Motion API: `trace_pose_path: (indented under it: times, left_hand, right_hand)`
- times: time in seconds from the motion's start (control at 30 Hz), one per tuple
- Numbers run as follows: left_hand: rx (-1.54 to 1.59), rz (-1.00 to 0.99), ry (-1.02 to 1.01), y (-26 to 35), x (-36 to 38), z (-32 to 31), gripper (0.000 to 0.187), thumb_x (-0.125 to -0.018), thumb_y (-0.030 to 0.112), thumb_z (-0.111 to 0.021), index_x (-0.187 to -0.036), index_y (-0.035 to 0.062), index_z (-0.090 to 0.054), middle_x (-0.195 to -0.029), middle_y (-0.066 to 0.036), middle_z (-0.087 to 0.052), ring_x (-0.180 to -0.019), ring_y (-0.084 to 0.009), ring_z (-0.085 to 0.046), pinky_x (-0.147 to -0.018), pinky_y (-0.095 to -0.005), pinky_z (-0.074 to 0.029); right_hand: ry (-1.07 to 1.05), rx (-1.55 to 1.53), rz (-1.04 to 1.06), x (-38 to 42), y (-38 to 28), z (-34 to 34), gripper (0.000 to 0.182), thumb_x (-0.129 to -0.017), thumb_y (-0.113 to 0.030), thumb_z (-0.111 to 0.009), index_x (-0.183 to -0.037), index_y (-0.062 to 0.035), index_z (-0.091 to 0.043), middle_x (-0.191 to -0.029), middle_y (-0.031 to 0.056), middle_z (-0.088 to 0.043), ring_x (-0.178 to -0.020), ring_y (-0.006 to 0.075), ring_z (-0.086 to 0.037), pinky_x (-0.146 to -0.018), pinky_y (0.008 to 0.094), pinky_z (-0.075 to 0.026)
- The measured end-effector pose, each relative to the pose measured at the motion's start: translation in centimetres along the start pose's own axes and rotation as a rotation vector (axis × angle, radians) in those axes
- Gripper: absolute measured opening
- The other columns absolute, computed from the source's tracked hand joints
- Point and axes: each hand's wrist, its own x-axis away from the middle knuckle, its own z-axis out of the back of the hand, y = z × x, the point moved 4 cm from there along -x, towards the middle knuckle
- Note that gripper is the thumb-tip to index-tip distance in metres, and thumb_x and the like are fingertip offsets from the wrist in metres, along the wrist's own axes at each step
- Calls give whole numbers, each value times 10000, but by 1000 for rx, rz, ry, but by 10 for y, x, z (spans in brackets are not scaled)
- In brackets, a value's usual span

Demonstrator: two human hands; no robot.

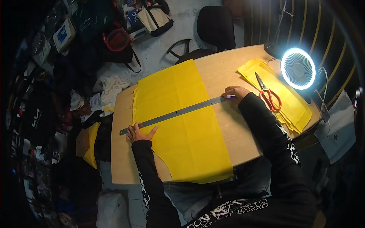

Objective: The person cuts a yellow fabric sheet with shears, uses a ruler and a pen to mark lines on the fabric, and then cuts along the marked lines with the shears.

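A large sheet of yellow fabric (190, 140) lies flat on the wooden table, its front edge hanging at the table's near side. Across it runs a long metal ruler (190, 108), slanting up to the right and reaching past both sides of the fabric. My left hand (139, 133) presses on the ruler near its left end, thumb and fingers spread over ruler and cloth. At the ruler's right end my right hand (236, 93) is closed round a slim purple pen (230, 97), only partly visible, beside the ruler on the bare wood.
Red-handled scissors (270, 99) lie on folded yellow fabric (292, 108) at the right. Behind them stand a lit round fan (298, 68) and a lamp base (274, 49). A black chair (215, 28) is beyond the table (121, 163). Bags and clutter fill the left floor.
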Motion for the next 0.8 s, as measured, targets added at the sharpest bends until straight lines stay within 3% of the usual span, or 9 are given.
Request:
trace_pose_path:
  times: [0.8]
  left_hand:
    - [-30, -21, 58, -1, 0, -2, 952, -564, 722, -735, -1262, 169, -398, -1411, -182, -328, -1370, -390, -228, -1088, -604, -144]
  right_hand:
    - [43, -12, -12, 0, -6, -1, 329, -699, -6, -649, -1001, -118, -716, -993, 101, -664, -921, 310, -637, -809, 380, -514]
